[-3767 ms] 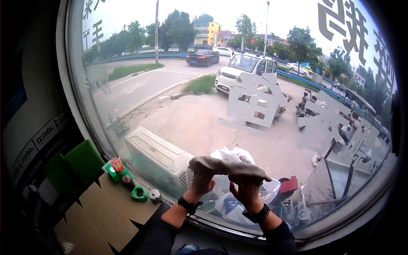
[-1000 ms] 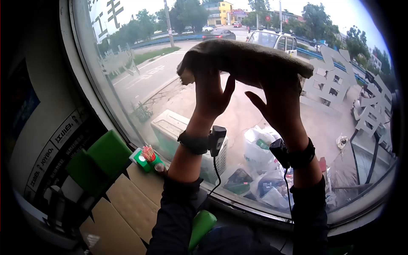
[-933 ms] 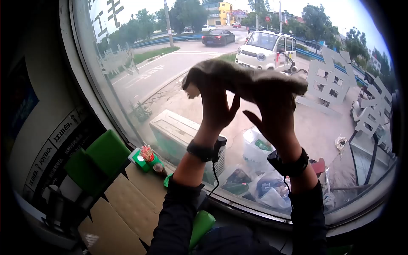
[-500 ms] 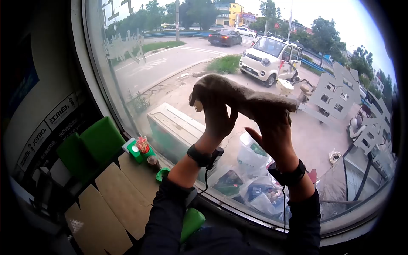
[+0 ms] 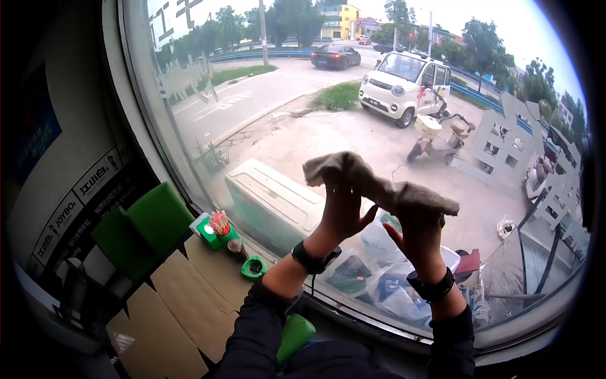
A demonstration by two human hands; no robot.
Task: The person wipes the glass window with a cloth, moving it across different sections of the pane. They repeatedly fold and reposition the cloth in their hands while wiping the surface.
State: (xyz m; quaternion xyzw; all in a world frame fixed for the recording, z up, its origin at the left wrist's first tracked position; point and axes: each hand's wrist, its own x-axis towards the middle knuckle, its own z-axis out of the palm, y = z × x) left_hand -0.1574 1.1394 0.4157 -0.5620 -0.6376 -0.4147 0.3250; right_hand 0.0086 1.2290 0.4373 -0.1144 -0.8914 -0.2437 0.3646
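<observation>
A grey-brown cloth (image 5: 379,189) is spread in a bent strip across the large window pane (image 5: 303,136), at about the middle of the view. My left hand (image 5: 342,211) is under the cloth's left part, fingers pointing up and thumb out to the side. On its right part, my right hand (image 5: 421,237) has its fingers largely covered by the fabric, with the thumb apart. Both hands hold the cloth up toward the glass. Each wrist wears a black band with a cable.
Left of me stands a table with brown tops (image 5: 192,309), bearing a green holder of red-tipped sticks (image 5: 219,224), a small jar (image 5: 237,248) and a green ashtray (image 5: 254,267). Green chairs (image 5: 158,215) stand behind. Outside are a long chest (image 5: 274,199), bagged items (image 5: 391,294) and a white car (image 5: 404,85).
Both hands and the cloth have moved down and slightly right across the window. The view has shifted a little as well. The cloth stays with both hands.
</observation>
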